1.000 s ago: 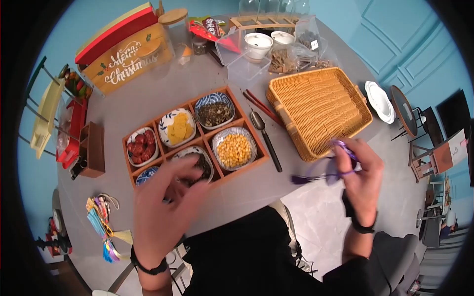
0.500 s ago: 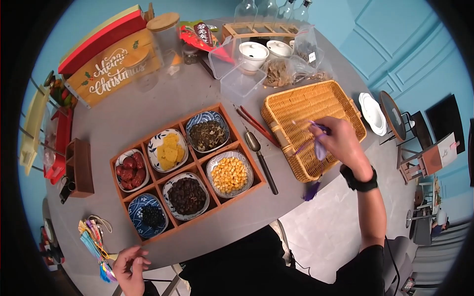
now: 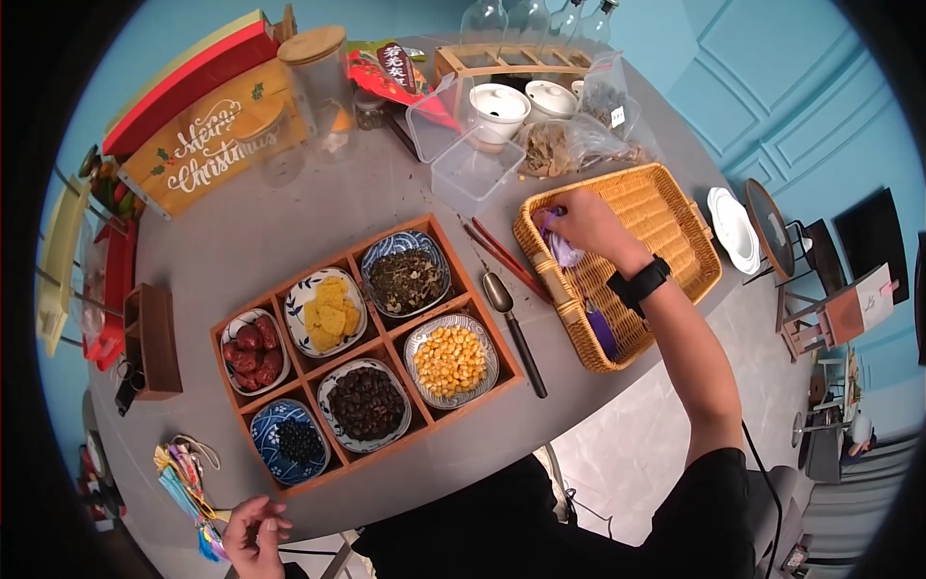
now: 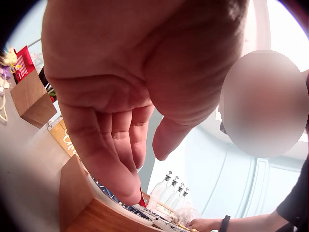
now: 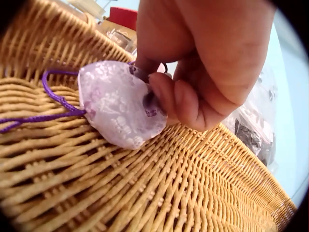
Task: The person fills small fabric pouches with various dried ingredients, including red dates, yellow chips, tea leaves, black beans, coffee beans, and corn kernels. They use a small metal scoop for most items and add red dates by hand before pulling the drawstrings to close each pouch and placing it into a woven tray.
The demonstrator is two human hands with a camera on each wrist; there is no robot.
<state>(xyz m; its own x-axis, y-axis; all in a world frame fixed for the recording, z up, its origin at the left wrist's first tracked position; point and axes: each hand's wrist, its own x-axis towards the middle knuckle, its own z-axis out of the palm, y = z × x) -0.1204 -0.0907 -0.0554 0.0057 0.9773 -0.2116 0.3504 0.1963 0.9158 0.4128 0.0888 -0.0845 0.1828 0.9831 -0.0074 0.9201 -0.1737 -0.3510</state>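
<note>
A pale lavender sachet with a purple cord hangs from my right hand, whose thumb and fingers pinch its top edge. It is inside the wicker basket, close to the left wall. The dark purple tassel lies along the basket's near left corner. My left hand holds nothing, its fingers loosely curled by the table's front edge. Just beyond it stands the wooden compartment tray; a bundle of colourful tassels lies to its left.
The tray's bowls hold red dates, corn kernels and other dry foods. A small scoop and red-and-dark sticks lie between tray and basket. Behind are a clear plastic box, lidded white pots and glass bottles.
My right hand has carried the sachet from beyond the table's front edge into the basket, toward its far left corner. My left hand has drawn back from over the tray to the table's front edge.
</note>
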